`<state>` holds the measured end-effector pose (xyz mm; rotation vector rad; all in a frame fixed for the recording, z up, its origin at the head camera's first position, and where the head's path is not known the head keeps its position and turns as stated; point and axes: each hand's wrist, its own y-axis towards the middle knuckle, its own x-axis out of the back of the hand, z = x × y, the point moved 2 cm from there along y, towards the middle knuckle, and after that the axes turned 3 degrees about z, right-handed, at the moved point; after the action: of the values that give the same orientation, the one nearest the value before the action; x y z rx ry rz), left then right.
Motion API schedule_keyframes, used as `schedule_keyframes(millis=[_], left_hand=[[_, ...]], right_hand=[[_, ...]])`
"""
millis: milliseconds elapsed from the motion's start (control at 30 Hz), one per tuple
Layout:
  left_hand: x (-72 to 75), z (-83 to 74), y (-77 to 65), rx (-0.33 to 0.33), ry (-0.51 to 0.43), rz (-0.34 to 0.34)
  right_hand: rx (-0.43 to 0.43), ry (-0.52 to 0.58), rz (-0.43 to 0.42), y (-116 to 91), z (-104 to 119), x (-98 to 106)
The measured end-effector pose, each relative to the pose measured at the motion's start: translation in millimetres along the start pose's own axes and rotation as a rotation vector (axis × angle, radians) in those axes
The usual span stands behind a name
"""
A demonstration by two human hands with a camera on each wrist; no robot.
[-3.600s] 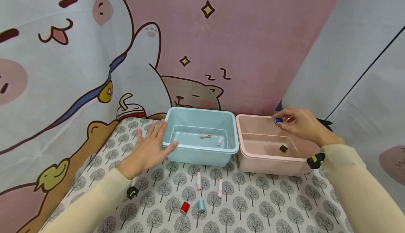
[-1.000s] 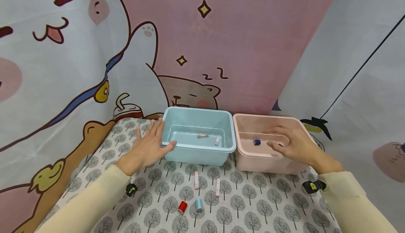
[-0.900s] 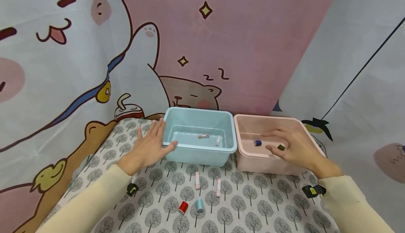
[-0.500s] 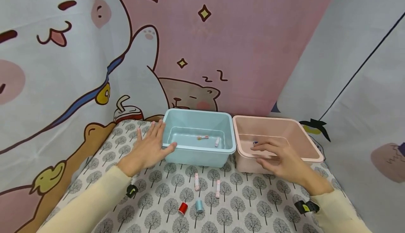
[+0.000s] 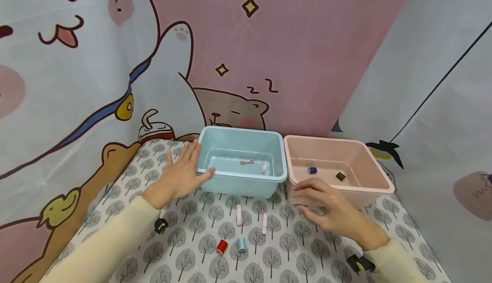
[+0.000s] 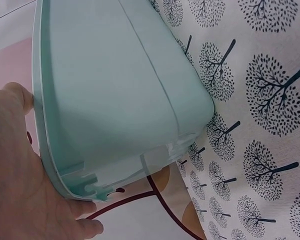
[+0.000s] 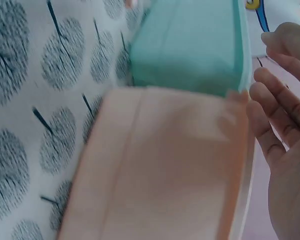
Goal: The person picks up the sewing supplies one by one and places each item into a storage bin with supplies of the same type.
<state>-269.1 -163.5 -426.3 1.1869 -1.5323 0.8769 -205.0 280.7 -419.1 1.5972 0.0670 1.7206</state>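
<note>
My left hand [image 5: 178, 174] rests at the left front corner of the light blue bin [image 5: 242, 185], fingers spread; in the left wrist view the palm lies by its rim [image 6: 40, 120]. My right hand [image 5: 332, 210] holds nothing and hovers just in front of the pink bin [image 5: 338, 140], fingers loosely bent. In the pink bin lie a dark blue thread spool [image 5: 312, 170] and a dark green spool-like piece [image 5: 340, 176]. A red thread spool [image 5: 221, 246] and a light blue thread spool [image 5: 241, 244] lie on the tree-print cloth.
Two pink-and-white strips [image 5: 239, 215] lie on the cloth before the bins. Inside the blue bin are a small multicoloured piece [image 5: 247, 161] and a whitish strip [image 5: 264, 167]. A printed curtain [image 5: 307, 52] hangs behind the bins.
My right hand held the dark blue spool over the pink bin; now the spool lies inside. That hand has drawn out of the bin, left and nearer. My left hand stays put.
</note>
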Motion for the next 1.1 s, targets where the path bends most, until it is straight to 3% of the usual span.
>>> schedule_keyframes(millis=[433, 667, 1100], left_hand=[[13.7, 5.1, 6.1, 0.001, 0.009, -0.003], [12.1, 2.9, 3.6, 0.003, -0.019, -0.002], [3.5, 0.7, 1.5, -0.004, -0.007, 0.008]], right_hand=[[-0.028, 0.03, 0.197, 12.8, 4.3, -47.2], [-0.127, 0.066, 0.335, 11.4, 6.9, -66.9], [-0.222, 0.119, 0.469, 7.9, 6.4, -86.6]])
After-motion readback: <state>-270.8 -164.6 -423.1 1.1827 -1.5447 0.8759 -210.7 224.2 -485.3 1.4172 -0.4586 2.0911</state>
